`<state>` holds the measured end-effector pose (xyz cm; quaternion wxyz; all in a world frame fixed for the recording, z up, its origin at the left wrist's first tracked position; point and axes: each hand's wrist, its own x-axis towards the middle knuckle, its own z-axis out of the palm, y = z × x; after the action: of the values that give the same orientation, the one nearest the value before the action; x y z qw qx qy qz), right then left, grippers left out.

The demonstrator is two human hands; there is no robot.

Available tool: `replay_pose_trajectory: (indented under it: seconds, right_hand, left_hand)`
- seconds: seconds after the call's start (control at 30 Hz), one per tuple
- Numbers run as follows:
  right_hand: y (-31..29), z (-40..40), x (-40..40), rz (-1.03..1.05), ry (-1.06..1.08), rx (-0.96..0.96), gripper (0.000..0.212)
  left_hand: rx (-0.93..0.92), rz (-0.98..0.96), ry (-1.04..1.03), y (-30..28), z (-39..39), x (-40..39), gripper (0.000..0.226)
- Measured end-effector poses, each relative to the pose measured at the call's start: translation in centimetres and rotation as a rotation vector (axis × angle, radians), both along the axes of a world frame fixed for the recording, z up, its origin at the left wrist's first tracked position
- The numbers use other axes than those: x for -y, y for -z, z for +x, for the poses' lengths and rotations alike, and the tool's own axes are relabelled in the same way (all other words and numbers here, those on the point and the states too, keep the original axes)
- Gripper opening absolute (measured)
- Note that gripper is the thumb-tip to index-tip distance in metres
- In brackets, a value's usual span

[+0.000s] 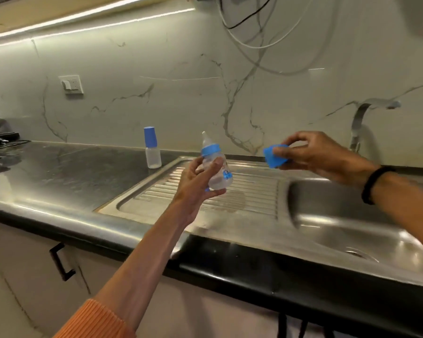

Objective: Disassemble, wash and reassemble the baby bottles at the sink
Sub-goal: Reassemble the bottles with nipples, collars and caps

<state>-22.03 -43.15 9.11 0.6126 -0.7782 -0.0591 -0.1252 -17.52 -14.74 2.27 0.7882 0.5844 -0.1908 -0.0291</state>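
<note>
My left hand (197,181) grips a clear baby bottle (216,167) above the ribbed drainboard (205,193). The bottle keeps its blue collar and clear teat and tilts slightly left. To its right, my right hand (313,154) pinches the bottle's blue cap (274,157), held apart from the bottle near the sink's left edge. A second baby bottle (152,151) stands upright on the counter by the wall, with its blue cap on.
The steel sink bowl (352,215) lies at the right with a curved tap (366,118) behind it. A dark stone counter (59,172) runs left, with dark items at its far left end. Cables hang on the marble wall above.
</note>
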Motion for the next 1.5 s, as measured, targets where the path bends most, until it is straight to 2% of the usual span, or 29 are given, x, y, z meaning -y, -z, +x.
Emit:
replay_pose_trajectory:
  seconds: [0.13,0.17,0.2,0.23,0.27,0.3,0.33,0.37,0.4,0.47,0.5,0.53,0.57,0.63,0.67,0.73,0.83,1.07,1.17,1.23,1.3,1.4,1.5]
  right_hand:
    - [-0.4,-3.4,8.0,0.33,-0.074,0.01,0.037]
    - [0.1,-3.9,10.2,0.403,-0.079,-0.009,0.038]
    - [1.1,-4.4,12.3,0.395,-0.037,-0.063,0.038]
    - [2.4,-4.9,13.9,0.226,0.069,-0.129,0.035]
    - [4.3,-5.1,15.7,-0.048,0.207,-0.25,0.028]
    - [6.2,-5.0,17.2,-0.348,0.344,-0.348,0.022]
    - [7.5,-5.2,18.0,-0.558,0.444,-0.406,0.022]
    - [8.2,-5.5,18.8,-0.633,0.474,-0.413,0.024]
    - [8.4,-5.6,19.5,-0.507,0.413,-0.387,0.027]
    - [7.0,-6.2,19.6,-0.062,0.268,-0.34,0.036]
    - [6.4,-6.2,20.3,0.071,0.229,-0.316,0.041]
    - [6.1,-6.4,20.2,0.092,0.248,-0.295,0.044]
    - [6.2,-6.4,20.5,-0.084,0.328,-0.29,0.042]
    - [7.1,-6.4,20.6,-0.519,0.535,-0.283,0.035]
    - [7.7,-6.3,20.7,-0.563,0.558,-0.294,0.033]
    - [8.4,-6.1,20.9,-0.495,0.525,-0.322,0.033]
    - [7.8,-5.8,20.6,-0.452,0.582,-0.267,0.038]
    - [7.5,-6.4,19.6,-0.381,0.628,-0.242,0.057]
    - [7.5,-6.6,19.2,-0.373,0.616,-0.243,0.054]
    - [7.6,-6.5,19.0,-0.293,0.612,-0.224,0.049]
    - [7.5,-6.4,18.8,-0.323,0.619,-0.172,0.044]
    - [7.6,-6.0,17.8,0.002,0.48,-0.138,0.046]
    - [7.8,-5.6,17.1,0.196,0.329,-0.12,0.053]
  left_hand:
    - [0.017,0.094,0.223,-1.8,-0.2,7.9,0.052]
    - [0.066,0.201,0.204,-2.0,-0.2,9.9,0.056]
    - [0.195,0.389,0.105,-1.9,-0.2,12.0,0.061]
    - [0.404,0.624,-0.055,-1.6,0.0,13.8,0.064]
    - [0.636,0.842,-0.213,-1.0,0.2,15.5,0.065]
    - [0.837,0.973,-0.305,-0.5,0.2,16.8,0.065]
    - [0.961,1.038,-0.324,-0.1,0.2,18.0,0.064]
    - [1.021,1.075,-0.306,0.3,0.3,19.0,0.062]
    - [1.051,1.078,-0.273,0.5,0.6,19.9,0.06]
    - [0.956,1.008,-0.147,0.9,1.2,21.1,0.057]
    - [0.846,0.941,-0.094,1.0,1.5,21.5,0.055]
    - [0.77,0.895,-0.089,1.2,1.8,21.5,0.054]
    - [0.75,0.869,-0.124,1.4,2.1,21.4,0.053]
    - [0.843,0.896,-0.241,1.7,2.3,20.8,0.054]
    - [0.885,0.899,-0.274,1.8,2.4,20.5,0.055]
    - [0.83,0.842,-0.275,1.5,2.2,20.4,0.057]
    - [0.711,0.786,-0.256,1.2,2.5,20.7,0.06]
    - [0.756,0.855,-0.21,2.0,2.6,20.3,0.058]
    - [0.736,0.789,-0.14,1.6,2.5,20.3,0.059]
    - [0.643,0.715,-0.071,1.3,2.5,20.3,0.06]
    - [0.533,0.648,-0.001,1.2,2.4,20.3,0.059]
    - [0.393,0.582,0.132,1.2,2.1,20.3,0.058]
    - [0.321,0.534,0.199,1.1,2.0,20.3,0.06]
